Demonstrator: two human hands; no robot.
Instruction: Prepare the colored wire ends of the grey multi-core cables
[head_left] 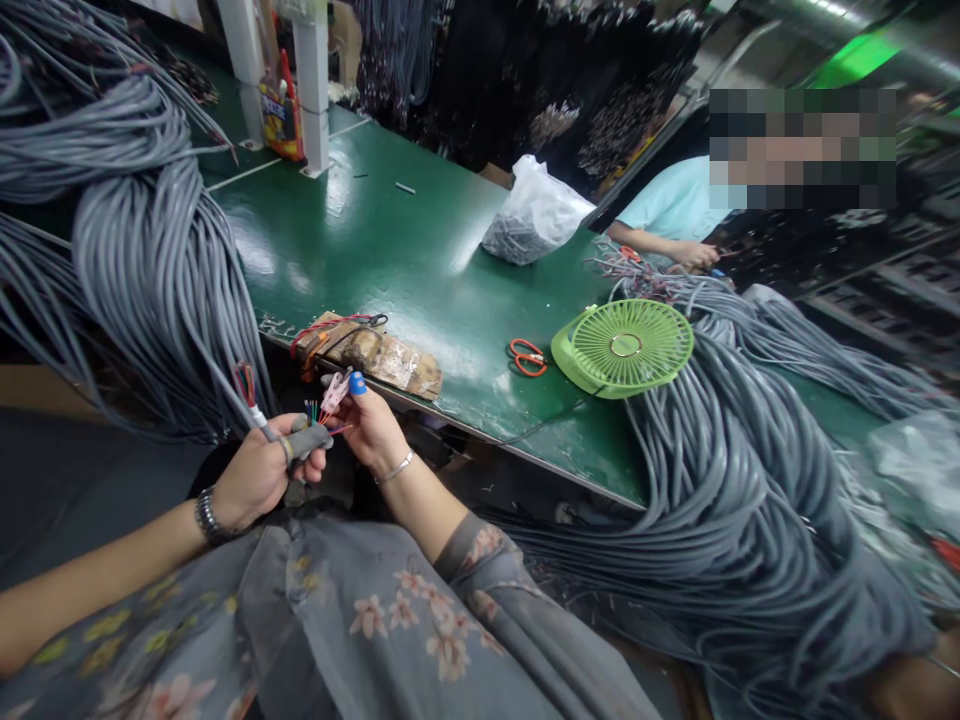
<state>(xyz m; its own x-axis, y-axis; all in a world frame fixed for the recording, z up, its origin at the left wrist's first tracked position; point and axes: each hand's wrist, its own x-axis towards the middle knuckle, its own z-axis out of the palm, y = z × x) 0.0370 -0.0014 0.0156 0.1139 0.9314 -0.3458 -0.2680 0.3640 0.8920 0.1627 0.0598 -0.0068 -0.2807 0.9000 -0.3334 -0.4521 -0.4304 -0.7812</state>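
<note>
My left hand (255,477), grey covers on its fingers, is closed around a grey cable (264,428). Stripped coloured wires (244,383) stick up past a white band at one cable end. More thin coloured wires (319,413) fan out between my two hands. A small pale pink piece (335,392), perhaps a connector, is pinched in my right hand (375,430), whose thumb wears a blue cover. The wires reach up to this piece; whether they are seated in it is too small to tell. Just beyond my hands, a taped block (382,360) lies at the table edge.
Thick grey cable bundles hang at left (150,220) and right (720,460). On the green table (360,250) are orange-handled scissors (528,358), a green fan (626,345), a filled plastic bag (534,215) and a bottle (281,118). Another person's hand (694,254) works at the far right.
</note>
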